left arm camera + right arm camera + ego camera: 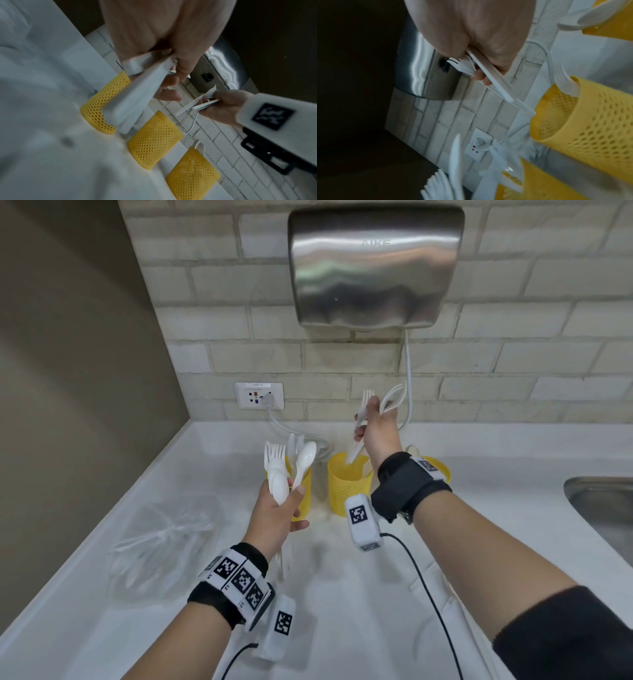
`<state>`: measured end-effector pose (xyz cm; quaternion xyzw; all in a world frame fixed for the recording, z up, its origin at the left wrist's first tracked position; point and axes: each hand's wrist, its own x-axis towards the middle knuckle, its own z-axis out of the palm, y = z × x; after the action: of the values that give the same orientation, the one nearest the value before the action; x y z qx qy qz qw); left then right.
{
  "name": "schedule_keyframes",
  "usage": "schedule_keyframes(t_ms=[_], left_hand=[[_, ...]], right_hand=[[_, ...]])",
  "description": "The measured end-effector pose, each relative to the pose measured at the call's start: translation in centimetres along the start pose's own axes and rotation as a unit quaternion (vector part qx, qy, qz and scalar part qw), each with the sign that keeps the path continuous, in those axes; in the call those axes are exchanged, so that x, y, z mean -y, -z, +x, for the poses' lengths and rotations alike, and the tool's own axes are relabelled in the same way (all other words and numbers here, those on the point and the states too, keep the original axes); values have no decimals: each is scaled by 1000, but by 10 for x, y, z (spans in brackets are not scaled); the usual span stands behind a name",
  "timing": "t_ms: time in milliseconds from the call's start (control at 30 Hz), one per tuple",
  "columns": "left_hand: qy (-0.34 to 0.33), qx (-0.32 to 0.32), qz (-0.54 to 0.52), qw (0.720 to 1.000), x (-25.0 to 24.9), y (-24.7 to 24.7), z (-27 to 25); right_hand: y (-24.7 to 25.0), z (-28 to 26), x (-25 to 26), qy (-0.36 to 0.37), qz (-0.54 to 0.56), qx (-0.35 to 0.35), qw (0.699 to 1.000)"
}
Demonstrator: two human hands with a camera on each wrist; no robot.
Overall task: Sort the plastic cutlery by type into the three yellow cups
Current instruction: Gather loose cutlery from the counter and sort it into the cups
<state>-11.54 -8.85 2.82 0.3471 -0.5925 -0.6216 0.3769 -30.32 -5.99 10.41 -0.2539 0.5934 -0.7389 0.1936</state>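
Three yellow mesh cups stand in a row by the wall: left cup (306, 498), middle cup (347, 486), right cup (440, 467), half hidden by my right wrist. My left hand (282, 505) grips a bundle of white forks and spoons (281, 470) upright in front of the left cup. My right hand (368, 422) holds two or three white forks (359, 433) tines-up, their handle ends just above the middle cup (583, 121). That cup has a fork (565, 83) in it. A spoon (199, 146) stands in the right cup (192, 174).
A crumpled clear plastic bag (164, 546) lies on the white counter (359, 594) at left. A steel hand dryer (373, 265) hangs on the brick wall above the cups, its cord running to a wall socket (259, 396). A steel sink (603, 508) is at right.
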Motion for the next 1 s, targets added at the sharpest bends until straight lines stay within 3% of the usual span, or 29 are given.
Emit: schedule_keyframes(t_ms=[267,400,500,600,667,733,833,900,1000], left_hand=[[-21,17,28,999,3,-2,-2],[-50,2,61,997,4,1,-1],[-79,-9,101,992,8,4,1],[-104,-3,125,987,9,5,0],[-113,9,132,985,9,5,-1],[-113,20,130,985,8,4,-3],[-106,28,133,985,7,2,-7],[-104,32,130,985,6,2,-9],[-108,37,136,984,4,3,-10]], right_hand=[[-7,30,-77,-64,-162,32,984],[-8,31,-81,-83,-238,61,966],[-7,24,-64,-80,-232,79,966],[-8,12,-43,12,-324,52,945],[-14,0,-24,80,-305,54,948],[-19,-17,-5,79,-211,141,964],[-22,-38,10,14,-155,310,938],[-21,-43,10,4,-167,362,917],[-17,-45,7,25,-208,386,899]])
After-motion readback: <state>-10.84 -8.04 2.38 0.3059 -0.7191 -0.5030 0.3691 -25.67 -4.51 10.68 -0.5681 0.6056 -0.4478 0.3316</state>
